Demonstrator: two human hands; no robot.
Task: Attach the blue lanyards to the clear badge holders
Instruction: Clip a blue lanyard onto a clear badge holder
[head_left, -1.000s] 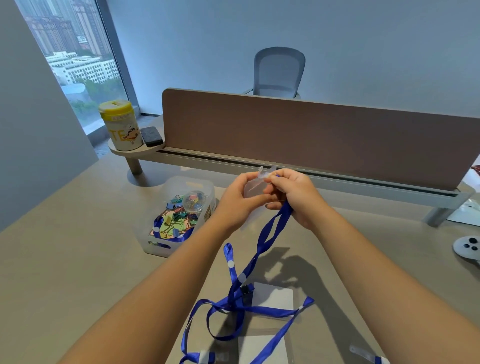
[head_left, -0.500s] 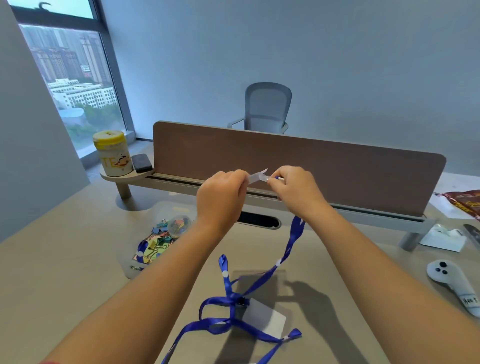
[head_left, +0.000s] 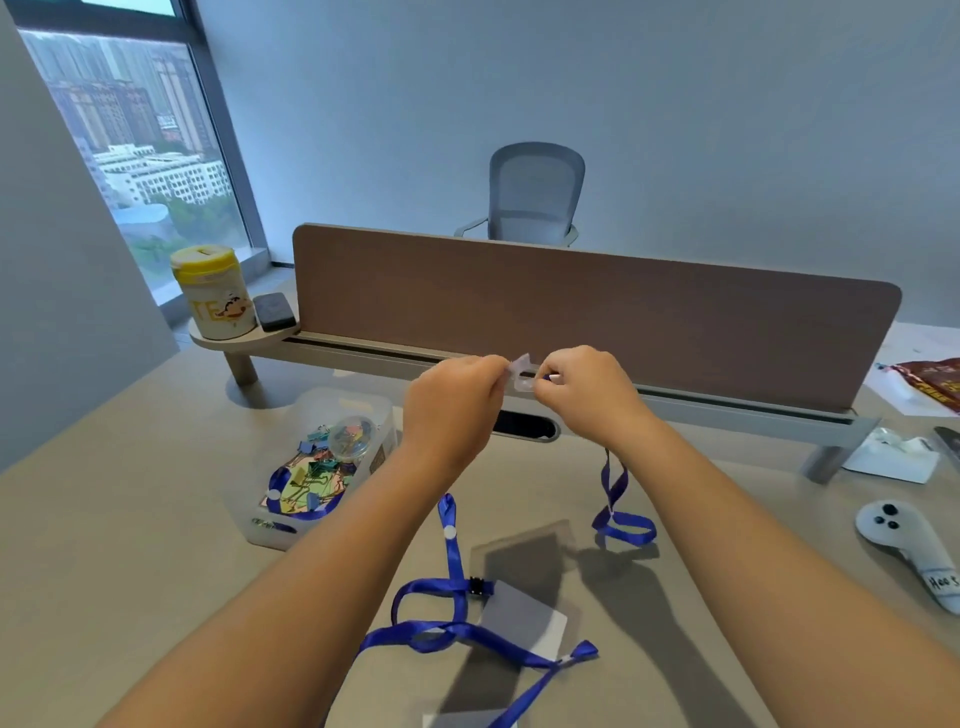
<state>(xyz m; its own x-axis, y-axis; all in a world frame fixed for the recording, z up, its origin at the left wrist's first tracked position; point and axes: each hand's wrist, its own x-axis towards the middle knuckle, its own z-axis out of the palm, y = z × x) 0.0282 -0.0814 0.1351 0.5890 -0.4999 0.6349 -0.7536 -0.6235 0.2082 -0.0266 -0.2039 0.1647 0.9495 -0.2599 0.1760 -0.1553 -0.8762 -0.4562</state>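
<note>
Badge holder (head_left: 521, 370) mostly hidden between fingers (head_left: 496, 366)

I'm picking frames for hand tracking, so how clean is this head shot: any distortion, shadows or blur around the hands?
Head view: wide-angle bending curves the brown desk divider panel; window daylight from the left casts soft shadows on the beige desk right of the hands; the left hand, the right hand and the small clear badge holder between them look slightly soft.

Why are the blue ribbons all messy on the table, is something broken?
Nothing looks broken. One blue lanyard lies in loose, tangled loops on the table, clipped to a badge holder. Another lanyard dangles from the right hand while the left hand holds a clear badge holder. Untidy, not damaged.
</note>
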